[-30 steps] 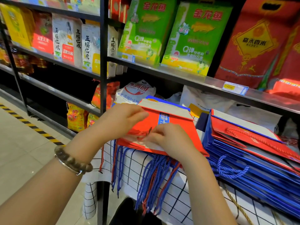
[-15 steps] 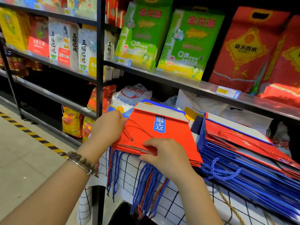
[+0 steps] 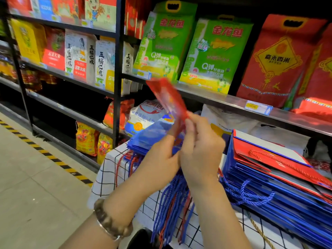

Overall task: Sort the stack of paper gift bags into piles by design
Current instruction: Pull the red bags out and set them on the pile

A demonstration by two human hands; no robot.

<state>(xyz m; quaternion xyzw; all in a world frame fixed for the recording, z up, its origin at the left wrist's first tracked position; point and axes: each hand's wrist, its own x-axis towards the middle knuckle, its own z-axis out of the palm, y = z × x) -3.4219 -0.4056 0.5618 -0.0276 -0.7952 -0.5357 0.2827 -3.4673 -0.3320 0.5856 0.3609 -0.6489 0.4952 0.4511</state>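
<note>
The red bag (image 3: 168,98) is motion-blurred, its print unreadable; the right pile (image 3: 280,178) runs off-frame.

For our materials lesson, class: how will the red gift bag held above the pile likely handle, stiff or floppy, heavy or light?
Probably light: the right hand and left hand hold the red gift bag raised by its lower end alone. Likely fairly stiff: it juts up flat, without sagging. The hanging cords below could tangle.
</note>
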